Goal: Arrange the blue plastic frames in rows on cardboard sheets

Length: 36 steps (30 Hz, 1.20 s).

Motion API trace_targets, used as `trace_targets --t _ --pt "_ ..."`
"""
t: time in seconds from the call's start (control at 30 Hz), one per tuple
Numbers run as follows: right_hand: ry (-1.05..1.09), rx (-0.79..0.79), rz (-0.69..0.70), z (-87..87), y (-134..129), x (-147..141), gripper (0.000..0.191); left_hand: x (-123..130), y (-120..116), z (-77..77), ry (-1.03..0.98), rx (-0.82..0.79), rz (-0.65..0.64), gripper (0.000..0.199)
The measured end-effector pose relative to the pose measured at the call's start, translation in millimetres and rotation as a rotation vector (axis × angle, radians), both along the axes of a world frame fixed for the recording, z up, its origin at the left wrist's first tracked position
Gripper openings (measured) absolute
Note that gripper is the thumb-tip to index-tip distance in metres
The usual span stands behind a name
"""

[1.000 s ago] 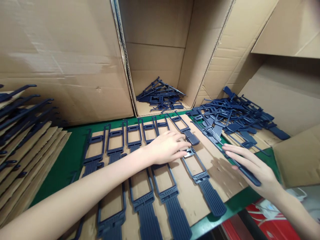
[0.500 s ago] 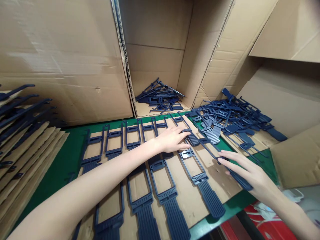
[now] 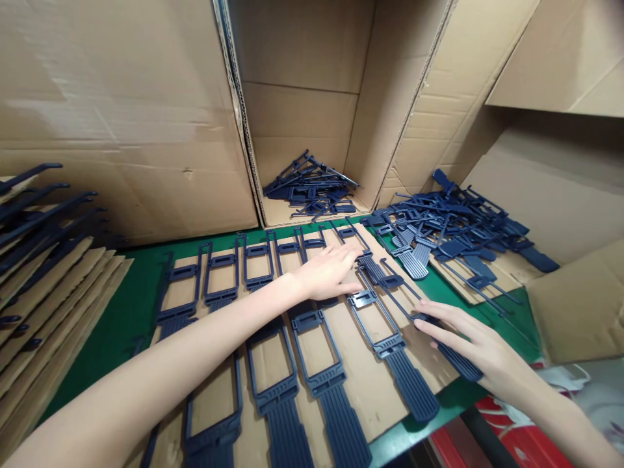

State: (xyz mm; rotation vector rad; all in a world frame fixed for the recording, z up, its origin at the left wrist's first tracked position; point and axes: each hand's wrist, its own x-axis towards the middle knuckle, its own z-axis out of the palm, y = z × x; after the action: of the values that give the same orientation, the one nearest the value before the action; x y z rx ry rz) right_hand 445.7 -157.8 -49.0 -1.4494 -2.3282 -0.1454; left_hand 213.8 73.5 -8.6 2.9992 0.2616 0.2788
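My left hand [image 3: 331, 272] lies over the cardboard sheet [image 3: 375, 406], palm down with thumb and fingers apart. Its fingertips are by the lower end of a dark blue plastic frame with a ribbed paddle [image 3: 371, 269]. My right hand [image 3: 470, 341] grips another such frame [image 3: 402, 299] at its middle. That frame slants over the sheet's right side, its paddle end partly behind the hand. Left of it lies a similar frame [image 3: 390, 348], untouched. Several more frames [image 3: 316, 354] lie in two rows on the sheet, some hidden beneath my left forearm.
A loose heap of blue frames [image 3: 453, 224] sits at the right, and a smaller pile [image 3: 312, 188] lies inside an upright cardboard box [image 3: 302, 110]. Stacked cardboard layers with frames [image 3: 73, 305] stand at the left. Green table surface [image 3: 97, 351] shows around the sheet.
My right hand has shifted slightly left, bringing its frame closer to the neighbouring one. My left hand has drawn back a little to the left from the upper frame.
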Motion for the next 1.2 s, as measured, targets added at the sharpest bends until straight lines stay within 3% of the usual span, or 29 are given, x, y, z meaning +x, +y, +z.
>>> trace_targets --t 0.13,0.2,0.3,0.4,0.6,0.73,0.83,1.1,1.2 --pt "0.045 0.014 -0.007 1.8 -1.3 1.3 0.048 -14.7 -30.3 13.4 -0.032 0.043 -0.081 0.034" --pt "0.061 0.029 -0.022 2.9 -1.7 2.4 0.05 -23.6 -54.8 16.2 -0.046 0.043 -0.176 0.033" --pt "0.065 0.039 -0.029 4.5 -1.8 2.4 0.051 -34.0 -87.4 12.1 -0.027 0.038 -0.298 0.036" --pt "0.066 0.037 -0.029 6.1 -1.3 1.1 0.051 -36.6 -102.7 5.0 -0.01 0.091 -0.322 0.03" --pt "0.097 0.04 -0.021 7.6 0.5 -1.0 0.047 -20.5 -103.6 5.6 -0.014 0.189 -0.284 0.029" --pt "0.101 0.043 -0.015 6.8 1.6 -1.4 0.049 -9.3 -107.6 4.5 -0.055 0.23 -0.322 0.016" --pt "0.107 0.062 -0.011 7.2 0.9 -0.6 0.053 -7.6 -112.5 3.9 -0.161 0.245 -0.382 0.02" --pt "0.162 0.166 -0.056 10.1 -6.8 3.7 0.059 -29.3 -107.8 33.1 -0.437 0.285 -0.367 0.022" --pt "0.171 0.19 -0.048 11.7 -6.6 2.2 0.062 -41.1 -98.7 29.4 -0.487 0.342 -0.256 0.02"
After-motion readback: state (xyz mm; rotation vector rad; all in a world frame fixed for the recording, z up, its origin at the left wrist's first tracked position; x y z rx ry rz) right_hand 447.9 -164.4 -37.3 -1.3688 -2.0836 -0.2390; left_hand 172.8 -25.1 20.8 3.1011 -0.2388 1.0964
